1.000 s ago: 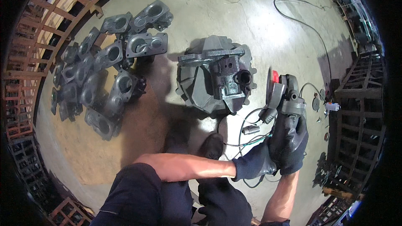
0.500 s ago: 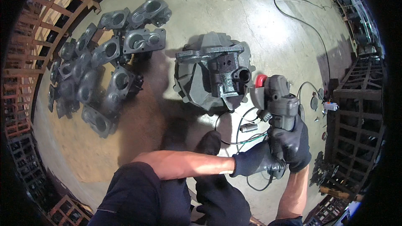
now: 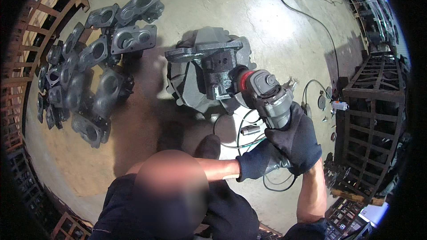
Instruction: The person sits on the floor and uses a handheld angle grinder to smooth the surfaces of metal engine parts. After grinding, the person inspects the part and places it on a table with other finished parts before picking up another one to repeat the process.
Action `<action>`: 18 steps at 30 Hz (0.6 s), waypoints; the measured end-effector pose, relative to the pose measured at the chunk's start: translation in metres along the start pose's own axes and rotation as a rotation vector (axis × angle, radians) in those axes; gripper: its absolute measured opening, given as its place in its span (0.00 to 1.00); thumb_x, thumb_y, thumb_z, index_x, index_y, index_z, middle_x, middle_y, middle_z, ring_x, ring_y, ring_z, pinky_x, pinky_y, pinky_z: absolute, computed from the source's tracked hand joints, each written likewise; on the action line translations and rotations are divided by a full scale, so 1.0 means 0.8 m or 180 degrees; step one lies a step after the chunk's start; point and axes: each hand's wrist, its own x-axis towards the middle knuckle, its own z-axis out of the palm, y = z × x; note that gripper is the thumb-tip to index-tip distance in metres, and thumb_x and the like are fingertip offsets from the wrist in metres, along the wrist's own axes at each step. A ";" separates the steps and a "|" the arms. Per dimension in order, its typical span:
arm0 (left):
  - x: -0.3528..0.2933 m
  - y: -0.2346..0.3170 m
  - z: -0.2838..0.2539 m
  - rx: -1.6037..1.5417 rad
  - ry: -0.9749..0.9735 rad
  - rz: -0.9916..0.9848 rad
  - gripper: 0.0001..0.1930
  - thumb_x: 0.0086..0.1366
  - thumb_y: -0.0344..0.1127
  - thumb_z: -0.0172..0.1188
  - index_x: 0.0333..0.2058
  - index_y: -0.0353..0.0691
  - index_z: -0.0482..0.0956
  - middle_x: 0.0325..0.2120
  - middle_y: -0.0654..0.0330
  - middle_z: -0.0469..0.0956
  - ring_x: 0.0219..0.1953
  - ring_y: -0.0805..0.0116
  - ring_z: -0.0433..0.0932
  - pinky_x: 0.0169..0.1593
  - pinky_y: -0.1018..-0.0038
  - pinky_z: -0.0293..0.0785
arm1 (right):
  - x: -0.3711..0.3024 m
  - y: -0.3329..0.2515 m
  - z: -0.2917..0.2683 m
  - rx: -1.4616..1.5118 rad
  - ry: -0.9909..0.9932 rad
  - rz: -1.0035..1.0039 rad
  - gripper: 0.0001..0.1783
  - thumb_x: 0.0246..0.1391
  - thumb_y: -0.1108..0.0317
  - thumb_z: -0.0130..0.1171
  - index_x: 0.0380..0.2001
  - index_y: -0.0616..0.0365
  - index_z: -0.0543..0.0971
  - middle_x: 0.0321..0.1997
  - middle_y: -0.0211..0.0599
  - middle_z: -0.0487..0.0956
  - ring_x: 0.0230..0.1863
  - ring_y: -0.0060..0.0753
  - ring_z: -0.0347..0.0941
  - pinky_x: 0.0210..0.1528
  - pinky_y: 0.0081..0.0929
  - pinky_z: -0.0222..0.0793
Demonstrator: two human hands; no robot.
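Note:
My gloved right hand [image 3: 297, 138] is wrapped round the body of an angle grinder [image 3: 272, 102]. My gloved left hand [image 3: 262, 159] is closed at the tool's rear end, partly hidden behind the right. The grinder tilts to the left, and its red part [image 3: 244, 80] lies at the right side of a large dark metal casting [image 3: 195, 80]. I cannot tell whether the disc touches the casting's round port there, since the grinder head covers that spot. The casting stands on the concrete floor, its flange facing up and away.
Several smaller grey castings [image 3: 133, 40] stand on brown board [image 3: 93, 169] at left. Cables and a small cylindrical tool [image 3: 250, 130] lie below the big casting. At right are discs [image 3: 321, 102], a spray can [image 3: 340, 106] and a dark metal crate [image 3: 369, 120].
Both hands have swung the grinder up and left, from beside the casting to its right-hand port. The whole view has shifted, so the castings appear farther left.

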 end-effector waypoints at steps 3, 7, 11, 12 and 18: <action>-0.006 -0.006 -0.013 -0.0081 0.0097 -0.0191 0.26 0.69 0.25 0.55 0.64 0.32 0.62 0.62 0.52 0.67 0.65 0.62 0.67 0.68 0.67 0.66 | 0.020 0.001 0.012 -0.0124 -0.0157 -0.0207 0.30 0.37 0.67 0.69 0.47 0.67 0.75 0.38 0.44 0.82 0.38 0.34 0.78 0.46 0.32 0.75; 0.005 0.005 -0.017 -0.0267 -0.0235 -0.0338 0.29 0.71 0.25 0.52 0.67 0.32 0.54 0.66 0.51 0.61 0.66 0.61 0.65 0.70 0.67 0.64 | 0.027 -0.009 0.003 -0.0448 -0.0194 -0.0171 0.31 0.37 0.68 0.68 0.49 0.66 0.76 0.37 0.42 0.83 0.36 0.33 0.78 0.45 0.31 0.75; 0.007 -0.018 -0.011 -0.1027 -0.0164 -0.0558 0.27 0.72 0.25 0.51 0.67 0.31 0.55 0.66 0.51 0.62 0.66 0.62 0.65 0.71 0.66 0.64 | 0.030 -0.009 0.003 -0.0477 -0.0251 -0.0267 0.31 0.38 0.62 0.72 0.45 0.66 0.74 0.34 0.57 0.83 0.39 0.58 0.82 0.41 0.41 0.77; 0.008 -0.017 -0.009 -0.0925 -0.0235 -0.0503 0.27 0.72 0.25 0.50 0.67 0.32 0.54 0.66 0.51 0.62 0.66 0.62 0.64 0.71 0.65 0.64 | 0.028 -0.006 0.002 -0.0504 -0.0208 -0.0242 0.31 0.38 0.61 0.72 0.45 0.66 0.74 0.34 0.57 0.83 0.39 0.58 0.82 0.41 0.40 0.77; 0.002 0.012 -0.010 -0.1096 -0.0169 -0.0572 0.26 0.73 0.24 0.47 0.67 0.32 0.54 0.66 0.51 0.61 0.66 0.60 0.64 0.70 0.64 0.65 | 0.025 -0.007 0.003 -0.0391 -0.0235 -0.0205 0.30 0.37 0.67 0.70 0.46 0.67 0.75 0.35 0.50 0.83 0.36 0.43 0.81 0.41 0.34 0.76</action>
